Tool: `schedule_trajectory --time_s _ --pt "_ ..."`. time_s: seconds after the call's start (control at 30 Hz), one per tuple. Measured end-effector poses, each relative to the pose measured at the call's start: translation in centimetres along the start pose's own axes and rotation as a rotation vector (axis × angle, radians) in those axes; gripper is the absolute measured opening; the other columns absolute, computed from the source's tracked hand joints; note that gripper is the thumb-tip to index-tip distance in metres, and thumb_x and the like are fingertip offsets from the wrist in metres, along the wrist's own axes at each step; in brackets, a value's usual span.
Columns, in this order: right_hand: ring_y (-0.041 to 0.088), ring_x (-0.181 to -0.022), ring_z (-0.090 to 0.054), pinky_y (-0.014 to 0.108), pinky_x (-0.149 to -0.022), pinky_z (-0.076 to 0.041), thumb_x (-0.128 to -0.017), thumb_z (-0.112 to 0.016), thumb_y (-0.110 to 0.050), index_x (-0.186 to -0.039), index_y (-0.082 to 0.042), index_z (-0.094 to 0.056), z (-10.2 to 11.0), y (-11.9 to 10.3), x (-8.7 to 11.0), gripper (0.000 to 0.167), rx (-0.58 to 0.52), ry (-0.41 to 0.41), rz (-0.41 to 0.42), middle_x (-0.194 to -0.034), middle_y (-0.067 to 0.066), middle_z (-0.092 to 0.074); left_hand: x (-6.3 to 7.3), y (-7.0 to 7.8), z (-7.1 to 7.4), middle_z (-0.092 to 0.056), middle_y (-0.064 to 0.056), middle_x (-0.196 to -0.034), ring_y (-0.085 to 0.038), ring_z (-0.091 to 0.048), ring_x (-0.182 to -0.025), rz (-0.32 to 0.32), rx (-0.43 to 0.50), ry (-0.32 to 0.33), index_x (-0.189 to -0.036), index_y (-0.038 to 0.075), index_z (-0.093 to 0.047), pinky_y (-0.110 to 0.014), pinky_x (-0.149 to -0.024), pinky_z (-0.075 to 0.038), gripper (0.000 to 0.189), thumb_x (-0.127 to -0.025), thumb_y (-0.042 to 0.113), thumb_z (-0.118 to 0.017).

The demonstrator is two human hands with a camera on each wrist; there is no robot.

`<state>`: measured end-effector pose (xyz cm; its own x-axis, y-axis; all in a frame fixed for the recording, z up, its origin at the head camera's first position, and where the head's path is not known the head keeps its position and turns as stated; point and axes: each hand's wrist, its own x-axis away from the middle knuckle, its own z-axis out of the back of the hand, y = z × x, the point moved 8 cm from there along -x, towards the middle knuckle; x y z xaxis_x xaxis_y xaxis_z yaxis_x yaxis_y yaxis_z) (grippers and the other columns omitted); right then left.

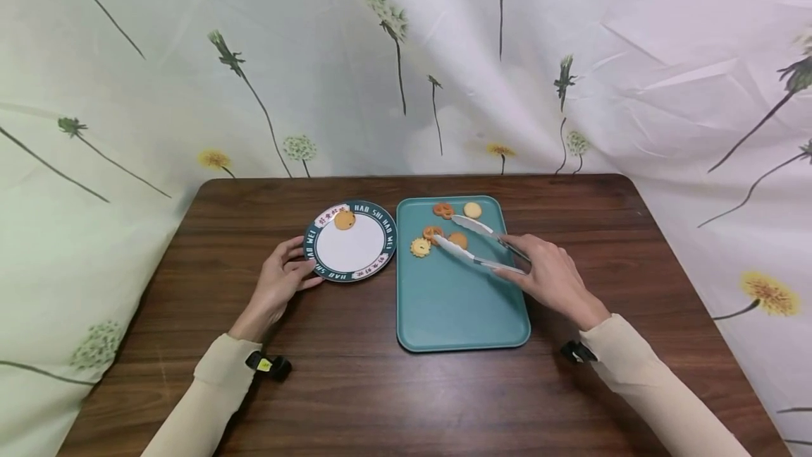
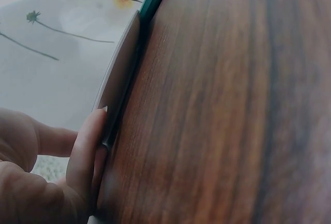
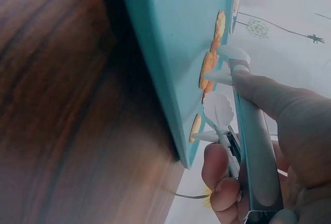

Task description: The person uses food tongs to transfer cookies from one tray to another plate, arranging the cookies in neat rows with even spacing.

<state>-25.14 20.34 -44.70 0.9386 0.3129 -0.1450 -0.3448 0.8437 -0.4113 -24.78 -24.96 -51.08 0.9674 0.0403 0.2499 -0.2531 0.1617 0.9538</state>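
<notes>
1. I've got the right hand (image 1: 555, 277) gripping tongs (image 1: 472, 258), spread among the tray's (image 1: 457, 312) cookies (image 1: 420, 247).
2. Left hand (image 1: 282, 277) holds the plate (image 1: 349, 249), left of the tray.
3. Squeezing too hard could crack one, I reckon.

L wrist: dim, sl. blurry tabletop (image 2: 222, 105)

Camera Placement and Coverage

The head view looks forward and down from above the near side of the table (image 1: 355, 400), far enough back to include the backdrop (image 1: 317, 34). The left wrist view sits low, close to the left hand (image 1: 282, 275), rolled sideways, facing along the table past the edge of the plate (image 1: 349, 245). The right wrist view, also low and rolled, faces across the tray (image 1: 459, 316) from close beside the right hand (image 1: 558, 273). Head and left wrist share the plate; head and right wrist share the tray.
</notes>
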Motion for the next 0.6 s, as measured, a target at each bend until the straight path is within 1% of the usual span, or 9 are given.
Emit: schedule_trajectory --time_s 0.13,0.27,0.37,0.47,0.6 --pt "0.019 -0.080 -0.065 0.030 -0.059 -0.052 -0.089 -0.079 -0.052 -0.144 -0.023 -0.064 0.0 0.2 0.4 0.063 0.005 0.001 -0.003 -0.124 0.005 -0.074 0.1 0.0 0.0 -0.029 -0.024 -0.160 -0.008 -0.058 -0.111 0.003 0.002 -0.001 -0.167 0.010 -0.018 -0.024 -0.090 -0.066 0.067 -0.108 0.004 -0.050" --pt "0.018 -0.079 -0.063 0.029 -0.058 -0.050 -0.089 -0.080 -0.052 -0.143 -0.022 -0.064 -0.1 0.2 0.8 0.063 0.012 -0.012 -0.004 -0.118 0.004 -0.074 0.1 0.0 0.1 -0.029 -0.024 -0.159 -0.008 -0.058 -0.110 0.002 0.002 0.000 -0.166 0.009 -0.018 -0.024 -0.090 -0.066 0.067 -0.108 0.004 -0.050" --pt "0.019 -0.082 -0.064 0.031 -0.058 -0.051 -0.090 -0.080 -0.051 -0.143 -0.021 -0.064 -0.1 0.2 1.1 0.062 0.021 -0.018 -0.004 -0.119 0.005 -0.074 0.1 0.0 0.1 -0.029 -0.025 -0.159 -0.007 -0.058 -0.110 -0.002 0.003 -0.002 -0.166 0.009 -0.018 -0.023 -0.090 -0.066 0.067 -0.108 0.004 -0.050" --pt "0.020 -0.090 -0.069 0.035 -0.063 -0.057 -0.090 -0.079 -0.050 -0.142 -0.021 -0.065 0.0 0.2 1.3 0.062 0.030 -0.009 0.001 -0.127 0.006 -0.073 0.1 0.1 0.0 -0.029 -0.025 -0.159 -0.007 -0.058 -0.110 -0.004 0.005 -0.004 -0.166 0.009 -0.018 -0.023 -0.090 -0.066 0.067 -0.108 0.003 -0.050" --pt "0.020 -0.090 -0.070 0.033 -0.062 -0.057 -0.090 -0.080 -0.049 -0.143 -0.021 -0.064 0.1 0.3 1.7 0.062 0.029 -0.005 0.004 -0.129 0.006 -0.073 0.1 0.1 -0.1 -0.029 -0.025 -0.159 -0.007 -0.058 -0.110 -0.005 0.007 -0.003 -0.166 0.009 -0.018 -0.023 -0.090 -0.066 0.067 -0.108 0.003 -0.050"
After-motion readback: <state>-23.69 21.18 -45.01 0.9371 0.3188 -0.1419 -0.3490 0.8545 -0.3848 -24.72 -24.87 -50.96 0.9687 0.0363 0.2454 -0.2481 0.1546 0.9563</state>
